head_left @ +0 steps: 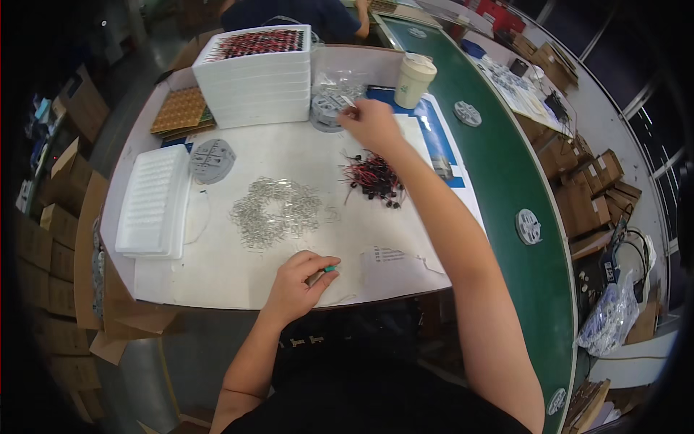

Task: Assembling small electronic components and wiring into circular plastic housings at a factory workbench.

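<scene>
My left hand is closed near the front edge of the table, with a small green piece pinched between thumb and finger. My right hand is stretched to the back of the table, its fingers pinched together beside a stack of round grey plastic discs. Whatever is between those fingertips is too small to make out. Below the right forearm lies a heap of black parts with red and black wires. A loose pile of thin bent metal pins spreads over the middle of the table.
White foam trays stand stacked at the back, the top one full of wired parts. Another white tray stack and a slotted grey disc are at left. A lidded cup stands back right. A green conveyor carries discs; a person sits opposite.
</scene>
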A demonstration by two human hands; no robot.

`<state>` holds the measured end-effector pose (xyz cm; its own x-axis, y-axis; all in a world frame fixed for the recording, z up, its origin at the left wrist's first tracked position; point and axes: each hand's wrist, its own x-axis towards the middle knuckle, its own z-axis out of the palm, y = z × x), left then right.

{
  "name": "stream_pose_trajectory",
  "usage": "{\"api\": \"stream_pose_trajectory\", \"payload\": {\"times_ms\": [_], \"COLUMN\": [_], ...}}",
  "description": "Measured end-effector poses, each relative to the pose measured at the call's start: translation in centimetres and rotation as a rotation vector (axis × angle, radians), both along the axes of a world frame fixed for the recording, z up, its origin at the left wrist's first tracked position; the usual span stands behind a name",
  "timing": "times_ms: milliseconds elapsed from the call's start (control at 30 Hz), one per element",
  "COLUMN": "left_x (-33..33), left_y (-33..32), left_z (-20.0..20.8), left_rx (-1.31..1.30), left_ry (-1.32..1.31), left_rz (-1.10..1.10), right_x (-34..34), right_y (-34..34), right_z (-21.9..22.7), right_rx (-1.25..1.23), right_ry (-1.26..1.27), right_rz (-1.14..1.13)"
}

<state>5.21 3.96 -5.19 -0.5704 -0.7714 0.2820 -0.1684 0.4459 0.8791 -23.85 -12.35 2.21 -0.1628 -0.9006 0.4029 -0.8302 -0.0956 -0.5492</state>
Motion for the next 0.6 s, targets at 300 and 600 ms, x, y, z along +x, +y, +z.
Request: {"api": "stream_pose_trajectory", "payload": {"times_ms": [300,600], "left_x": [0.1,1.2], "left_y": [0.5,-0.5], "left_z": [0.0,-0.7], "left_rx": [-0.015,-0.139], "left_ry": [0.073,0.281], "left_rz": [0.053,0.23], "right_x": [2.0,0.1], "right_y": [-6.0,20.4], "right_z": [-2.0,1.9], "right_rx": [0.096,0.231], "right_ry": [-0.002,0.031], "right_rz": [-0.32,0.47]}}
